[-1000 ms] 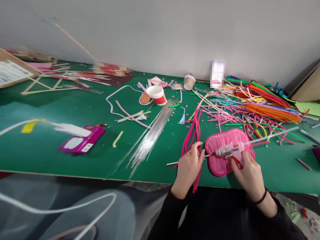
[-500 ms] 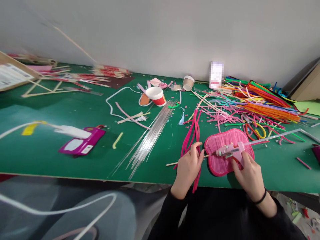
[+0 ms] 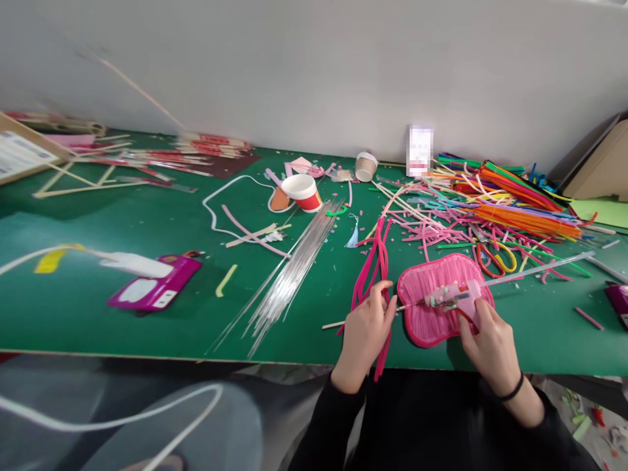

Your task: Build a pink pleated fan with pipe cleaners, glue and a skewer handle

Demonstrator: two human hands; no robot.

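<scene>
At the near edge of the green table point(image 3: 161, 333), toward its right side, the left hand point(image 3: 364, 330) has thumb and forefinger nearly together, apparently pinching a thin, pale wooden stick point(image 3: 333, 325); its other fingers are partly hidden. The right hand point(image 3: 490, 337) has its fingers curled around the handle of a pale pink glue gun point(image 3: 464, 299), whose nozzle points left at the stick's end. Whether they touch cannot be told. Below the gun lies a pink, ribbed panel with rounded corners and a darker pink rim point(image 3: 426, 332).

The likeliest trouble is heat: if the gun is hot, a small slip of either wrist could bring its nozzle onto the left fingertips, which are close by. Too hard a squeeze could let glue drip onto the ribbed panel and mark it. A loose bundle of bright pink, flexible strips point(image 3: 366, 278) runs beside and beneath the left hand and over the table edge, so a sleeve could drag it. Behind the gun, a long, clear glue stick point(image 3: 544, 267) juts out; turning the gun might sweep it into the red-and-yellow-handled scissors point(image 3: 511, 258).
</scene>
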